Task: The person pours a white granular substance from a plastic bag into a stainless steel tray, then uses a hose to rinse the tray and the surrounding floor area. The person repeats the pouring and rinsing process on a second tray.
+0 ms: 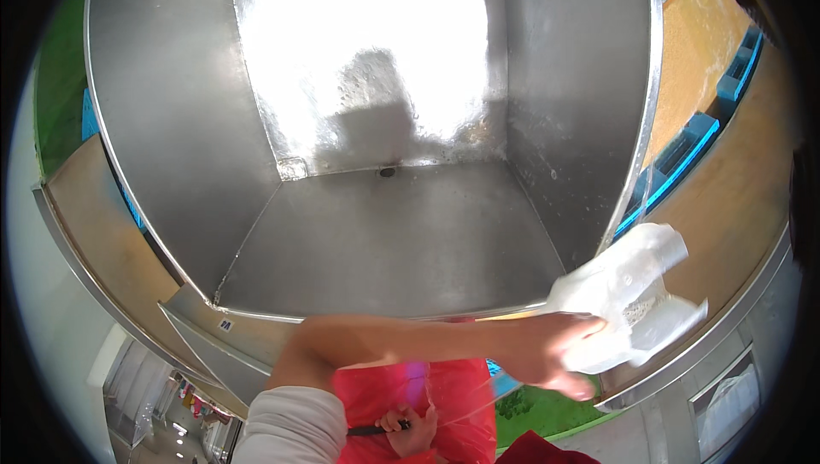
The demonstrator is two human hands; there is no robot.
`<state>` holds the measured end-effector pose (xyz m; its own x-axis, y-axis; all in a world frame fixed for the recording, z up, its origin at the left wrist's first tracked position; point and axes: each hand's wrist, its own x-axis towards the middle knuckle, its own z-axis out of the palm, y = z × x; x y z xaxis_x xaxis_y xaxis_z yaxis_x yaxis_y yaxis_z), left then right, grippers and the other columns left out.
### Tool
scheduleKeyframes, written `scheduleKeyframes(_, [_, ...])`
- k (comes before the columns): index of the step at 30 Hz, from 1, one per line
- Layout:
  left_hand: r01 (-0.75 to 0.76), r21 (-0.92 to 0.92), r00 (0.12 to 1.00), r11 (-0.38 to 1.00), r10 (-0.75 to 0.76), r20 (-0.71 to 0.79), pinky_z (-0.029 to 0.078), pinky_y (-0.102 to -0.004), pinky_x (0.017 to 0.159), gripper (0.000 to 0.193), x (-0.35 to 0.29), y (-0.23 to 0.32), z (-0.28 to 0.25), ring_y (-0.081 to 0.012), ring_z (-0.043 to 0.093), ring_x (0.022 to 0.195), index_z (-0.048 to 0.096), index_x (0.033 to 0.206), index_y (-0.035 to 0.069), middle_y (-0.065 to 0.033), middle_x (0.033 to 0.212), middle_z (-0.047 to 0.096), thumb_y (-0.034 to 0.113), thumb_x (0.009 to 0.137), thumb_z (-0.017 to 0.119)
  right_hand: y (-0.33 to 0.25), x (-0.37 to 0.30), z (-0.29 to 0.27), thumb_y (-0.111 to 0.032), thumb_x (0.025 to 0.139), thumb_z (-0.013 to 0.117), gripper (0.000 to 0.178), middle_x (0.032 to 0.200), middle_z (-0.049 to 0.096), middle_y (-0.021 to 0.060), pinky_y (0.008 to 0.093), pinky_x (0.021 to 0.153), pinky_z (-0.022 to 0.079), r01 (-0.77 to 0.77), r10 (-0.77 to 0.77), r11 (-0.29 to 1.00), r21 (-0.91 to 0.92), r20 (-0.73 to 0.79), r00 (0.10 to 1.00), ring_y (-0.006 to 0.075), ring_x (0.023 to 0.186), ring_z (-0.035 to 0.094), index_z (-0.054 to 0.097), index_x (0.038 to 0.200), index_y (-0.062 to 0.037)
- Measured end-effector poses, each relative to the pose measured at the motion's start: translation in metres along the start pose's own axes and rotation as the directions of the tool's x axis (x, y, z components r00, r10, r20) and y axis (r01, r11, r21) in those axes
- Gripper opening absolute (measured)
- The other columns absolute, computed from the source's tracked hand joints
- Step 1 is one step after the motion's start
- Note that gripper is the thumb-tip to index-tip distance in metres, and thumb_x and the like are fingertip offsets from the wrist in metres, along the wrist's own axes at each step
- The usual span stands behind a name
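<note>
1. I take the big steel tub [376, 242] as my landmark. It fills most of the view: a deep, empty box of dull grey metal, with a small drain hole [387, 171] at the far edge of its floor and a bright glare on its far wall.

2. Below the near rim of the tub, at the left, I see a white sleeve [286, 430]. From it a bare forearm goes across to the right, along this near rim.

3. Below the tub, near the bottom edge of the view, the right hand [412, 426] lies against a red plastic garment [453, 404]. Its fingers are curled tight around a thin dark handle [369, 431]. I cannot tell what tool this handle belongs to.

4. At the near right corner of the tub is the left hand [547, 357], and it is clearly the nearer hand to the bag. Its fingers [574, 387] are closed on the lower left part of the bag.

5. The white plastic bag [632, 293] sits just outside this corner, up and to the right of the fingers. Its long axis runs from lower left to upper right. It looks crumpled, thin and half transparent, with something pale and grainy inside.

6. Further right of the tub I see blue crates [683, 152] beside an orange-brown surface.
</note>
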<state>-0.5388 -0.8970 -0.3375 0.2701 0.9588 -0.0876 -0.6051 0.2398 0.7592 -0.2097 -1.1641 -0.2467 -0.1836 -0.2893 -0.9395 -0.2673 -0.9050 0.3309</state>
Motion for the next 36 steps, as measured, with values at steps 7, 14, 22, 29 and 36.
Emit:
scheduleKeyframes(7, [0.233,-0.463,0.972,0.855,-0.21,0.102,0.047,-0.0391,0.078,0.053,0.052,0.047,0.029,-0.0213,0.052,0.092,0.044,0.099,0.005,-0.0092,0.097,0.049,0.042,0.087,0.081,-0.005,0.0,-0.019,-0.081,0.094,0.034,0.079,0.071,0.045,0.0047,0.0508,0.094,0.04,0.009,-0.008,1.0,-0.017,0.037,0.999,0.0261,0.077,0.047,0.068,0.119,-0.0142])
scheduleKeyframes(14, [0.044,0.049,0.998,0.998,-0.041,-0.057,0.05,-0.0398,0.088,0.044,-0.062,0.019,0.008,-0.0255,0.064,0.096,0.061,0.111,0.004,-0.0099,0.103,0.063,0.035,0.086,0.08,-0.007,-0.001,-0.035,-0.081,0.094,0.034,0.079,0.071,0.045,0.0046,0.0506,0.094,0.04,0.004,-0.005,1.0,0.01,0.078,0.997,0.0259,0.078,0.046,0.068,0.119,-0.0144])
scheduleKeyframes(22, [0.919,0.273,0.332,0.285,-0.185,-0.925,0.056,-0.0475,0.085,0.024,-0.336,-0.159,-0.188,-0.0375,0.072,0.096,0.072,0.104,0.007,-0.021,0.101,0.074,0.012,0.08,0.078,-0.008,0.001,-0.021,-0.081,0.094,0.034,0.079,0.07,0.045,0.0048,0.0493,0.093,0.04,0.036,-0.044,0.994,0.102,0.078,0.996,0.0259,0.077,0.046,0.068,0.114,-0.0128])
scheduleKeyframes(29, [0.96,0.172,0.135,-0.219,-0.175,-0.975,0.049,-0.0481,0.103,0.039,-0.318,-0.33,-0.325,-0.0355,0.067,0.116,0.065,0.125,0.006,-0.0193,0.116,0.072,0.014,0.087,0.066,-0.015,0.013,-0.012,-0.08,0.096,0.032,0.078,0.07,0.044,0.0052,0.049,0.093,0.04,0.042,-0.034,0.988,0.148,-0.055,0.998,0.0262,0.076,0.046,0.068,0.114,-0.0138])
scheduleKeyframes(36, [0.816,0.578,0.579,-0.017,0.04,-0.815,0.049,-0.0512,0.095,0.033,-0.04,-0.436,-0.308,-0.036,0.067,0.104,0.067,0.116,0.008,-0.014,0.101,0.073,0.016,0.084,0.068,-0.014,0.027,-0.005,-0.08,0.097,0.03,0.077,0.07,0.044,0.0055,0.0488,0.092,0.04,0.034,-0.015,0.987,0.154,-0.118,0.993,0.0265,0.076,0.046,0.068,0.113,-0.0148])
